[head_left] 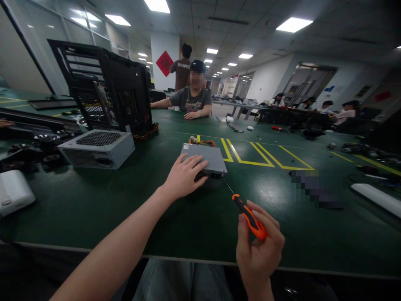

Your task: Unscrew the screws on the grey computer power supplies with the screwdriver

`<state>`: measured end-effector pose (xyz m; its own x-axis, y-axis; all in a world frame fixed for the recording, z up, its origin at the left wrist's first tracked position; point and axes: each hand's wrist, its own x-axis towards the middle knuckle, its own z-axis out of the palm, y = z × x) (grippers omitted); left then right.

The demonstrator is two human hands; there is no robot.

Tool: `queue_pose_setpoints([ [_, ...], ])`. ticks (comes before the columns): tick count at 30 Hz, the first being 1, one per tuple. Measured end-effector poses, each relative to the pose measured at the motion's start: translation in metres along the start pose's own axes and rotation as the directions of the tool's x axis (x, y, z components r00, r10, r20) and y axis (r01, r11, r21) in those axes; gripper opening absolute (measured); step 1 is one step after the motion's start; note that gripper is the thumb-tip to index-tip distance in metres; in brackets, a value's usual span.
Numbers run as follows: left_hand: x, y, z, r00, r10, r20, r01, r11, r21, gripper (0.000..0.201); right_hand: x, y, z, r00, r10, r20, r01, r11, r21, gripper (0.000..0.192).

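Observation:
A grey computer power supply [213,158] lies on the green table in front of me, its coloured wires bunched at the far side. My left hand [184,175] holds it, fingers stretched over the top and thumb against the near face. In my right hand [261,246] is a screwdriver [247,215] with an orange and black handle, gripped between thumb and fingers. Its thin shaft points up and left, and the tip is at the near right corner of the power supply. Whether the tip sits in a screw is too small to tell.
To the left stand a second power supply [97,148] and an open black computer case [109,88]. A white object [15,192] is at the left edge. Across the table sits a person [196,98]. Cables and a white bar [376,198] lie at the right.

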<state>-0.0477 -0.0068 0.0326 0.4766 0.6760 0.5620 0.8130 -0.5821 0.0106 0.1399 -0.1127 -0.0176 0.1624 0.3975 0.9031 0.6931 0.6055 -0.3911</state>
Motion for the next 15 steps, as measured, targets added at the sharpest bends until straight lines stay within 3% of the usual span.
queue_pose_setpoints([
  [4, 0.0004, -0.0018, 0.0048, 1.0, -0.007, 0.017, 0.006, 1.0, 0.019, 0.044, 0.0019, -0.0024, 0.0004, 0.998, 0.039, 0.049, -0.042, 0.997, 0.062, 0.037],
  [9, 0.0009, -0.0011, 0.0072, 0.999, -0.034, -0.004, 0.034, 0.999, -0.03, 0.043, 0.0055, -0.0022, -0.0006, 1.0, 0.003, 0.019, -0.003, 1.0, -0.022, 0.031],
  [15, 0.0012, -0.0001, 0.0074, 0.998, -0.043, -0.038, 0.04, 0.997, -0.065, 0.042, 0.002, 0.0008, 0.0025, 0.999, 0.034, 0.003, -0.034, 0.999, 0.011, 0.044],
])
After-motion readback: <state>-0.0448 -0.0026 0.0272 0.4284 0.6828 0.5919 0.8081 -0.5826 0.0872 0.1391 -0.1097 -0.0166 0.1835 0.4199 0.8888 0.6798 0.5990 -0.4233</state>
